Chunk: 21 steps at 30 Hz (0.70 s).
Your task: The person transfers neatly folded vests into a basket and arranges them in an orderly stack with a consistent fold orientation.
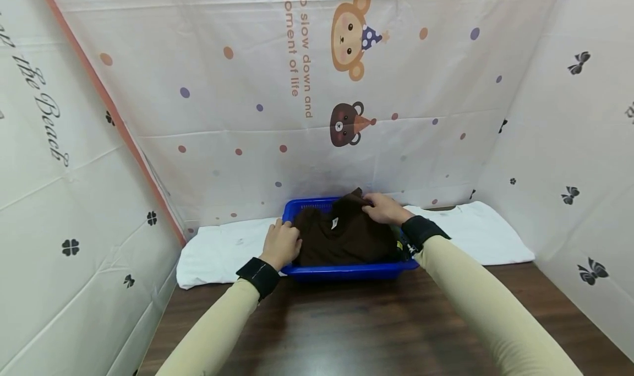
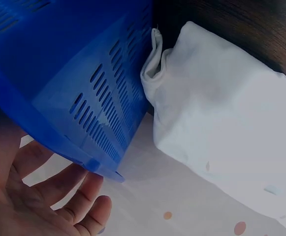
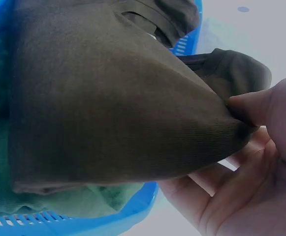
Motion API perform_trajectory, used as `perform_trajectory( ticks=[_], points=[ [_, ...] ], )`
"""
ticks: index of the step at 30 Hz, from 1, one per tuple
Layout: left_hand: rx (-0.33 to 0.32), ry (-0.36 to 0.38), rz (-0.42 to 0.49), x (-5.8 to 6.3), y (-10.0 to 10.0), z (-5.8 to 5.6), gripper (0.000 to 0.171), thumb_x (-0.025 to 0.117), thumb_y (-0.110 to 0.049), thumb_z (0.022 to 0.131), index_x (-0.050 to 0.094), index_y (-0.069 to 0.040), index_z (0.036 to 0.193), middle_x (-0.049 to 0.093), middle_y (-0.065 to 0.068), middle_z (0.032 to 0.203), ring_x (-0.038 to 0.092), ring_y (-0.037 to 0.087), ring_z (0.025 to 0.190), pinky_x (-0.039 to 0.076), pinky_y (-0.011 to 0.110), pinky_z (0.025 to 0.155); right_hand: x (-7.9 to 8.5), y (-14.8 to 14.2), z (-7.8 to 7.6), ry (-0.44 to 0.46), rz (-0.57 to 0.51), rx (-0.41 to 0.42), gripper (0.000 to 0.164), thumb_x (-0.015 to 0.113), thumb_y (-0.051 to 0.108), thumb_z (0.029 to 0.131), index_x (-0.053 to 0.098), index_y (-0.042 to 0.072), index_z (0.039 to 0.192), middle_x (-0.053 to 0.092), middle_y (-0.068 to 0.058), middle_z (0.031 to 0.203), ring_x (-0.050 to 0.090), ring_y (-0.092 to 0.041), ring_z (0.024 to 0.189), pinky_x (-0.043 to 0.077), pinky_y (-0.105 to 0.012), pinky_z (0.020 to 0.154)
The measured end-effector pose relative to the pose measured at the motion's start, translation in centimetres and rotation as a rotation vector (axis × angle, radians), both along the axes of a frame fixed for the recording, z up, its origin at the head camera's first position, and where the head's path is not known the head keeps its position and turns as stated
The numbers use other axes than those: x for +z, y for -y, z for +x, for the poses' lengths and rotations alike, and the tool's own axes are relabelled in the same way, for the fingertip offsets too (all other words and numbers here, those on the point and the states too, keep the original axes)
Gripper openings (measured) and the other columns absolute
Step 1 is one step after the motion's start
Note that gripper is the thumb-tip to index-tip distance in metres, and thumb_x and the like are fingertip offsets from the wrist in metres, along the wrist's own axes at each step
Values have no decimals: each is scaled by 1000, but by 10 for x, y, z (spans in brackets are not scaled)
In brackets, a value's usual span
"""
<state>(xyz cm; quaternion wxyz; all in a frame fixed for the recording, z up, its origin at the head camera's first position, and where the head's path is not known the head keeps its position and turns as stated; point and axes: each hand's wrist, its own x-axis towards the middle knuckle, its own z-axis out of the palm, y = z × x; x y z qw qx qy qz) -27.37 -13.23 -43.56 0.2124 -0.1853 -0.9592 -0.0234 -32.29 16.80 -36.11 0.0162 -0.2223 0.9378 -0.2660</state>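
A brown knit garment (image 1: 346, 244) with a small white label lies in a blue plastic basket (image 1: 342, 272). My right hand (image 1: 385, 208) pinches an edge of the garment between thumb and fingers and pulls a corner up near the basket's back right; the right wrist view shows the raised brown fabric (image 3: 113, 108) stretched toward the fingertips. My left hand (image 1: 281, 243) holds the basket's left rim, with bent fingers (image 2: 86, 196) hooked at the edge in the left wrist view. Under the brown garment, a green cloth (image 3: 96, 199) shows in the right wrist view.
A folded white garment (image 1: 218, 252) lies left of the basket, and another white garment (image 1: 468, 230) lies on its right. All stand on a dark wooden table (image 1: 337, 321). Printed white curtains (image 1: 208, 112) hang close behind and on both sides.
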Motion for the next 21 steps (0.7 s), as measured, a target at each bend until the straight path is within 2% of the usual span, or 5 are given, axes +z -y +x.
perform_trajectory(
  ticks=[4, 9, 12, 16, 21],
  points=[
    [-17, -8, 30, -1, 2, -1, 16, 74, -21, 93, 77, -8, 85, 70, 13, 88, 60, 34, 84, 51, 47, 73, -3, -3, -1, 28, 29, -26, 31, 49, 14, 107, 61, -3, 131, 63, -23, 122, 62, -39, 108, 48, -51, 89],
    [-46, -15, 106, -2, 5, -2, 12, 74, -18, 94, 79, -7, 93, 72, 13, 91, 61, 34, 82, 53, 49, 74, -5, -6, -3, 19, 43, -21, 25, 51, 12, 106, 64, -5, 119, 63, -19, 107, 60, -33, 91, 47, -46, 81],
    [-58, -12, 138, -2, 7, -2, 12, 75, -17, 94, 78, -6, 97, 73, 13, 92, 62, 34, 81, 54, 49, 73, -4, -7, -3, 27, 58, -20, 26, 51, 11, 106, 64, -8, 118, 63, -21, 106, 60, -33, 89, 49, -46, 79],
    [-69, -9, 158, -1, 9, -1, 14, 75, -17, 94, 78, -5, 100, 74, 14, 94, 63, 33, 80, 55, 49, 71, -4, -10, -1, 77, 85, -33, 34, 50, 9, 106, 58, -11, 132, 61, -31, 125, 66, -38, 98, 58, -46, 73],
    [-80, 10, 192, 3, 13, 1, 15, 74, -16, 95, 78, -3, 102, 74, 15, 95, 64, 33, 81, 56, 49, 70, -8, -13, -4, 181, 59, -75, 40, 50, 3, 103, 53, -9, 140, 57, -34, 129, 69, -35, 85, 61, -42, 57]
  ],
)
